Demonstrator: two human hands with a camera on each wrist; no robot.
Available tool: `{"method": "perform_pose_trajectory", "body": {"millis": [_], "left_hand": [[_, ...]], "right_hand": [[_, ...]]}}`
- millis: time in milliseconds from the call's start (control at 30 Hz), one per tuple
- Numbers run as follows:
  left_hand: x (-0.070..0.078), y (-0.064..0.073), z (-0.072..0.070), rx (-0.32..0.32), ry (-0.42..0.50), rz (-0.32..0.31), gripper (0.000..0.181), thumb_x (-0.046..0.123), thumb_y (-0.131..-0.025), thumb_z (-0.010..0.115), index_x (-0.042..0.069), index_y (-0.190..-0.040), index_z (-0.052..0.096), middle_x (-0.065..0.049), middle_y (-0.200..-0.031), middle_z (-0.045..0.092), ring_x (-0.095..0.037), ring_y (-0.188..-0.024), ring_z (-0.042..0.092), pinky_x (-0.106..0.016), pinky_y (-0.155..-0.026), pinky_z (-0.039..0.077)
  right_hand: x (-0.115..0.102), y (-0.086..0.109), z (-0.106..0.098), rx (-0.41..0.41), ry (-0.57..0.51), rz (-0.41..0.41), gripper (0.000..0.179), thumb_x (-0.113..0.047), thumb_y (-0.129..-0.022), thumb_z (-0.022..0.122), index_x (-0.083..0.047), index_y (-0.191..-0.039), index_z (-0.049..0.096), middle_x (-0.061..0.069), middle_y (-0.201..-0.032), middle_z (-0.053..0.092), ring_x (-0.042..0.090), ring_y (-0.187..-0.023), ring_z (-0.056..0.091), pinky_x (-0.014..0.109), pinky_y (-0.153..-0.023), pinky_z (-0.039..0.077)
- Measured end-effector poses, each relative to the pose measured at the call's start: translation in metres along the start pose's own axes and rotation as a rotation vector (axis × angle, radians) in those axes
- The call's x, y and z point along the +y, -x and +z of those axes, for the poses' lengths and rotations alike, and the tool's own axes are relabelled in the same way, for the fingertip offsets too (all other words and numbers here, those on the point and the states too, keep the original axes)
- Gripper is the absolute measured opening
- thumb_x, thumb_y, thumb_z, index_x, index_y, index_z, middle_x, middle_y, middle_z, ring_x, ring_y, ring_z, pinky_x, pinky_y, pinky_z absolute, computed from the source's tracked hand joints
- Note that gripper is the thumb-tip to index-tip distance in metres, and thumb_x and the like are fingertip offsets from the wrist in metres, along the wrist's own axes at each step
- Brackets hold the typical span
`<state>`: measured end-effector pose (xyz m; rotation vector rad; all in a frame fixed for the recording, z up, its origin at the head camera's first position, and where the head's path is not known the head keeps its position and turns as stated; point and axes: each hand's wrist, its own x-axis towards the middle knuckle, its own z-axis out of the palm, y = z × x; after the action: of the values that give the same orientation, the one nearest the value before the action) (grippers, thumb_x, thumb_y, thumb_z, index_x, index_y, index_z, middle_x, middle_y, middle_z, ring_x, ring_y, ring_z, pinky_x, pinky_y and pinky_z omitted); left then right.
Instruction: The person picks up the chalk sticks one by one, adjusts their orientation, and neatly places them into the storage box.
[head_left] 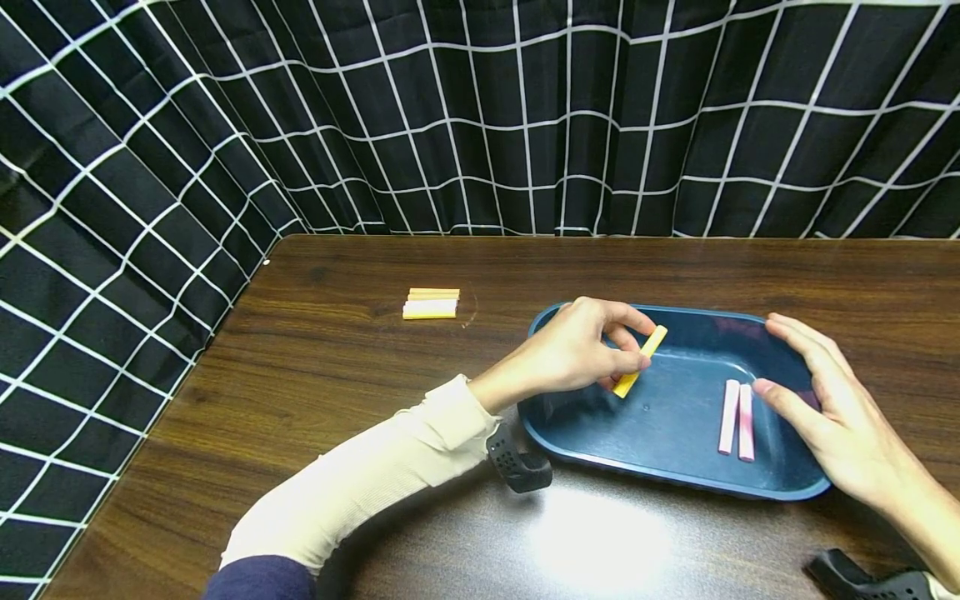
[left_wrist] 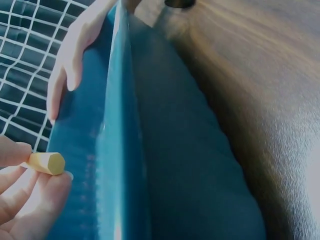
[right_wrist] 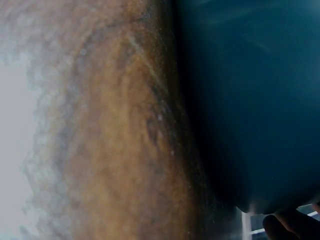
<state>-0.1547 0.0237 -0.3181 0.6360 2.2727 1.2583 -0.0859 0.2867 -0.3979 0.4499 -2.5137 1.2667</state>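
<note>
A yellow stick of chalk (head_left: pixel 640 362) is pinched between the thumb and fingers of my left hand (head_left: pixel 573 346), over the left part of a blue plastic tray (head_left: pixel 600 437). Its blunt end shows in the left wrist view, where the chalk (left_wrist: pixel 49 163) sits at the fingertips (left_wrist: pixel 15 152). Two pink sticks of chalk (head_left: pixel 728 417) lie side by side on the tray's floor at the right. My right hand (head_left: pixel 840 408) is at the tray's right end, fingers extended and thumb near the pink sticks. The right wrist view shows mostly the tray's outer wall (right_wrist: pixel 255 100).
Several yellow and whitish sticks (head_left: pixel 431 304) lie in a row on the brown wooden table (head_left: pixel 315 358), left of the tray. A black curtain (head_left: pixel 480 108) with white grid lines hangs behind the table and along its left side.
</note>
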Motion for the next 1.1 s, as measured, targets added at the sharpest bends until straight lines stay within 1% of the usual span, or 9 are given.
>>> {"method": "perform_pose_trajectory", "body": {"millis": [133,200,300,400,533,600,733,800,1100], "left_hand": [[0.000,-0.002,0.004,-0.007,0.020,0.007,0.033,0.002,-0.089,0.069,0.003,-0.122,0.065,-0.004,-0.084,0.071,-0.007,-0.057,0.063,-0.030,-0.063,0.060],[0.000,-0.002,0.005,-0.014,0.028,0.015,0.033,0.002,-0.089,0.069,0.002,-0.122,0.065,-0.005,-0.086,0.071,-0.007,-0.058,0.063,-0.029,-0.063,0.060],[0.001,-0.004,0.008,-0.025,0.035,0.028,0.033,0.002,-0.090,0.069,0.003,-0.123,0.064,-0.006,-0.088,0.070,-0.007,-0.061,0.063,-0.027,-0.063,0.060],[0.003,-0.006,0.012,-0.037,0.045,0.029,0.033,0.003,-0.090,0.070,0.003,-0.123,0.064,-0.005,-0.088,0.070,-0.006,-0.063,0.063,-0.025,-0.062,0.059],[0.004,-0.009,0.019,-0.034,0.077,0.015,0.033,0.003,-0.089,0.071,0.003,-0.121,0.065,-0.005,-0.084,0.070,-0.006,-0.061,0.064,-0.024,-0.061,0.059],[0.003,-0.010,0.023,-0.030,0.094,0.006,0.032,0.002,-0.088,0.071,0.003,-0.120,0.065,-0.004,-0.082,0.070,-0.006,-0.059,0.064,-0.025,-0.060,0.059],[0.002,-0.014,0.030,-0.019,0.093,-0.008,0.032,0.004,-0.088,0.072,0.005,-0.118,0.065,-0.002,-0.079,0.069,-0.006,-0.055,0.063,-0.025,-0.059,0.059],[0.002,-0.015,0.034,-0.016,0.096,-0.015,0.032,0.004,-0.087,0.073,0.005,-0.119,0.065,-0.001,-0.078,0.069,-0.007,-0.054,0.063,-0.025,-0.058,0.059],[0.000,-0.021,0.046,-0.011,0.121,-0.035,0.033,0.004,-0.087,0.073,0.005,-0.119,0.064,-0.001,-0.077,0.068,-0.006,-0.055,0.063,-0.025,-0.058,0.059]], "right_hand": [[-0.001,0.000,0.000,-0.005,-0.004,0.009,0.062,0.005,-0.091,0.058,0.002,-0.149,0.035,0.029,-0.153,0.031,-0.020,-0.133,0.021,-0.002,-0.105,0.010],[-0.001,0.000,-0.001,-0.007,-0.004,0.013,0.062,0.005,-0.092,0.058,0.002,-0.149,0.035,0.030,-0.153,0.030,-0.021,-0.132,0.021,-0.003,-0.104,0.010],[-0.001,0.000,-0.001,-0.001,-0.004,0.008,0.062,0.005,-0.091,0.058,0.002,-0.149,0.036,0.013,-0.158,0.032,-0.020,-0.133,0.021,-0.003,-0.105,0.010],[-0.001,0.001,-0.001,-0.001,-0.002,0.006,0.062,0.005,-0.091,0.058,0.002,-0.149,0.036,0.009,-0.158,0.032,-0.020,-0.133,0.022,-0.002,-0.105,0.011],[-0.001,0.001,-0.001,-0.011,0.000,0.020,0.062,0.003,-0.092,0.058,0.001,-0.150,0.035,0.026,-0.154,0.031,-0.020,-0.132,0.021,-0.003,-0.104,0.010],[-0.001,0.001,-0.001,-0.009,-0.001,0.022,0.062,0.003,-0.092,0.058,0.000,-0.150,0.035,0.018,-0.157,0.031,-0.020,-0.132,0.021,-0.002,-0.104,0.010],[-0.001,0.001,-0.001,0.005,-0.011,0.003,0.062,0.005,-0.090,0.059,0.001,-0.148,0.037,-0.020,-0.153,0.032,-0.019,-0.132,0.023,-0.002,-0.105,0.012],[0.000,0.001,0.000,0.008,-0.017,-0.004,0.062,0.006,-0.090,0.059,0.002,-0.148,0.037,-0.032,-0.146,0.029,-0.019,-0.132,0.024,-0.002,-0.105,0.012],[-0.001,0.001,0.001,0.010,-0.019,-0.006,0.062,0.006,-0.090,0.059,0.001,-0.148,0.038,-0.032,-0.146,0.029,-0.019,-0.132,0.024,-0.002,-0.105,0.013]]}}
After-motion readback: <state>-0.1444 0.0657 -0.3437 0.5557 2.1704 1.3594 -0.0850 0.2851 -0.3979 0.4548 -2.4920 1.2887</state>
